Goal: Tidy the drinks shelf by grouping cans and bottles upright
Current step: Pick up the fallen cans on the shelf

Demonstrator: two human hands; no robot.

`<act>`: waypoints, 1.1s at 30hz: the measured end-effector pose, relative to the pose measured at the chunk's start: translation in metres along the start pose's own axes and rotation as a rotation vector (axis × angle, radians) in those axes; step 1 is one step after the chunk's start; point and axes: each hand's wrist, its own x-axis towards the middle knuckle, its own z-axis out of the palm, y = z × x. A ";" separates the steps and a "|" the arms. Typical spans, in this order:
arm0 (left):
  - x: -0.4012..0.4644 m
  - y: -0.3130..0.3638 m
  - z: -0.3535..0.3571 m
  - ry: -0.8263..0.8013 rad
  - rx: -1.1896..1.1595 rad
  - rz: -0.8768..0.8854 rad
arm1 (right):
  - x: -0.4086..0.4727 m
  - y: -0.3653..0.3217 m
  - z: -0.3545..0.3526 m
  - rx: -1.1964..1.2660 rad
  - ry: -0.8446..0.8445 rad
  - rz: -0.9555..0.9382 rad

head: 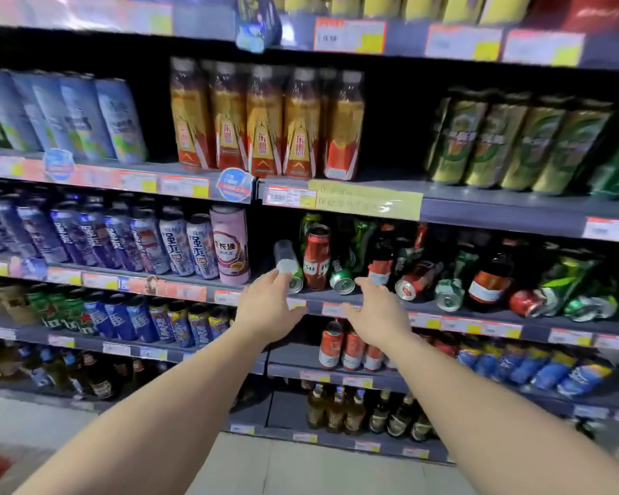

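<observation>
Setting: a shop aisle with dark drinks shelving, price tags along each edge and a pale tiled floor below.
Messy shelf [444, 309]: at chest height, right of centre, it carries a jumble of cans and bottles.
Red can [316, 259]: stands upright near the shelf's left end.
Clear bottle [286, 257]: lies tipped, white cap toward the front, just left of the red can.
Green cans [342, 278]: several lie on their sides, ends facing out, among fallen red cans [413, 284].
Dark bottles [490, 276]: stand upright further right.
Pink can [229, 244]: upright on the neighbouring bay, beside neat rows.
Left hand [267, 305]: fingers spread loosely, tips at the clear bottle's cap; holds nothing.
Right hand [379, 312]: fingers apart and extended toward the shelf edge, holding nothing.
</observation>
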 end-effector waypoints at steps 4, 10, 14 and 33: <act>0.061 -0.014 0.035 -0.007 -0.065 -0.091 | 0.071 0.015 0.024 0.028 -0.019 0.082; 0.124 -0.039 0.097 -0.081 -0.150 -0.235 | 0.132 0.018 0.077 0.017 -0.053 0.225; 0.149 -0.049 0.133 -0.040 -0.135 -0.279 | 0.157 0.015 0.110 0.082 -0.013 0.343; 0.157 -0.057 0.095 0.313 -0.672 -0.315 | 0.163 -0.002 0.096 0.500 0.416 0.414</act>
